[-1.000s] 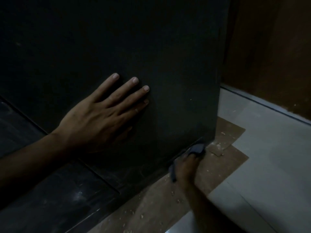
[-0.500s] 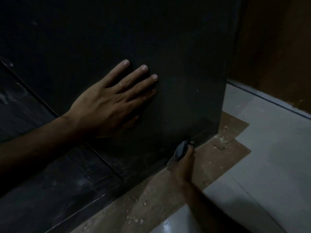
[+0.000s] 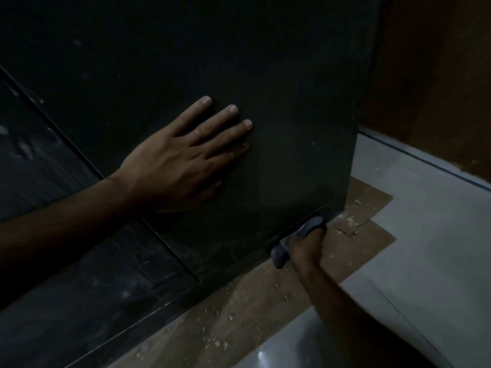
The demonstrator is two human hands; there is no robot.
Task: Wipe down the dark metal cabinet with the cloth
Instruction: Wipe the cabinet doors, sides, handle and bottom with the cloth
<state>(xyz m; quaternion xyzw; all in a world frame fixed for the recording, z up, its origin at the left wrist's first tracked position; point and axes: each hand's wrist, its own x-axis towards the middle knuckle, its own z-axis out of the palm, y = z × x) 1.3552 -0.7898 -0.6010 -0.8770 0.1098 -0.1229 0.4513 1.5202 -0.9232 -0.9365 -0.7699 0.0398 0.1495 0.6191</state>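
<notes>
Floor-level cabinet edge, cloth against it

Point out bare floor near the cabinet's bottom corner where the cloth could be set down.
The pale floor tiles right of the brown cardboard sheet look bare. The cardboard is strewn with crumbs. It is crowded at the dark metal cabinet corner, where the right hand grips the grey cloth.

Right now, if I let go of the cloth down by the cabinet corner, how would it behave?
The cloth is bunched in the right hand, so it is probably soft and floppy. It would likely slump onto the brown floor sheet without rolling. It looks light.
</notes>
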